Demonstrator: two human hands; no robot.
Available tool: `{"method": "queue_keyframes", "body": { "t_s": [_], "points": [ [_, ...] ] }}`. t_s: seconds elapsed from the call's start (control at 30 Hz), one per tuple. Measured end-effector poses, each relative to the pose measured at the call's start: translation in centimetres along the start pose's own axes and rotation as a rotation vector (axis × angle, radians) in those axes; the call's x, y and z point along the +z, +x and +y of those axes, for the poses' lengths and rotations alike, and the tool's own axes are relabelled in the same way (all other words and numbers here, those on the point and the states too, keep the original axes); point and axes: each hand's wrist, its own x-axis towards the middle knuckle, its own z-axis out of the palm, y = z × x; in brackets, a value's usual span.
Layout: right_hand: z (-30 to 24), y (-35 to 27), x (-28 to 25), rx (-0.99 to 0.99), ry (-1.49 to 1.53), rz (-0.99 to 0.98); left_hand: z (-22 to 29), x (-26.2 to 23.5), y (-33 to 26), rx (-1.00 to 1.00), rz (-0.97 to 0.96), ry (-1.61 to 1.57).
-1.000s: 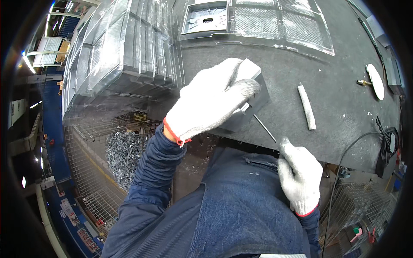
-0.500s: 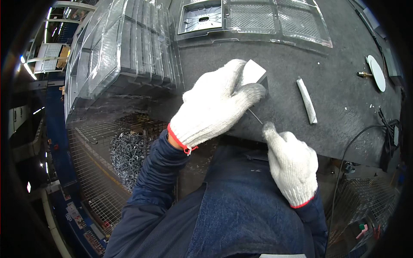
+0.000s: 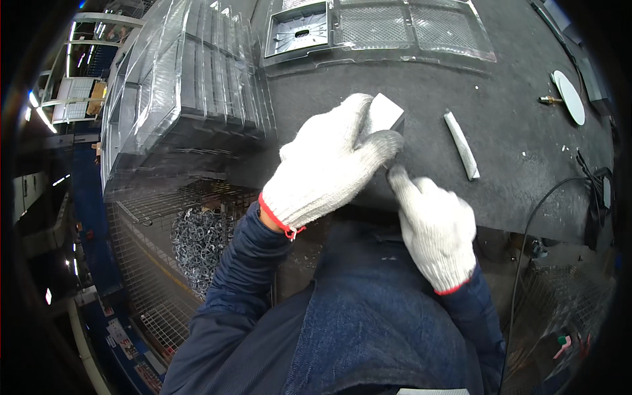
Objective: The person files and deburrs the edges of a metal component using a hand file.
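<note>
My left hand (image 3: 322,151), in a white knit glove with darkened fingertips, is closed around a grey block-shaped part (image 3: 384,113) with a pale flat top face. Its far end sticks out past the thumb; the rest is hidden by the glove. Just below and to the right, my right hand (image 3: 434,224), gloved alike, pinches a thin metal rod between thumb and forefinger. Only a sliver of the rod shows between the two hands, close under the left thumb. A white rolled strip (image 3: 462,145) lies on the dark worktable (image 3: 421,79) to the right.
Clear plastic trays (image 3: 197,85) stand stacked at the left. Another tray (image 3: 375,29) at the back holds a square grey casting (image 3: 298,33). Metal rings fill a wire basket (image 3: 201,247) below left. A white disc (image 3: 569,99) with a brass fitting and a black cable (image 3: 530,227) are at right.
My right hand has moved up and left toward the left hand, so less of the rod shows. The left hand keeps its grip on the block; the view has shifted slightly.
</note>
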Motion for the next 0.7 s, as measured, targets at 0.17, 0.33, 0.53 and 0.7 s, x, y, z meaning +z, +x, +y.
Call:
{"method": "queue_keyframes", "body": {
  "t_s": [0.17, 0.33, 0.53, 0.7],
  "points": [
    [-0.4, -0.9, 0.1, -0.01, 0.065, -0.027, -0.4, 0.4, -0.2, 0.129, 0.016, 0.07],
    [0.1, 0.2, 1.0, -0.024, -0.015, 0.059, 0.0, 0.8, -0.3, 0.045, 0.013, -0.02],
    [0.1, 0.0, 0.1, 0.001, 0.051, -0.028, 0.2, 0.8, -0.3, 0.032, 0.029, 0.031],
    [-0.4, -0.1, 0.1, 0.02, 0.035, -0.009, 0.2, 1.1, -0.3, 0.049, 0.056, 0.064]
  ]
}}
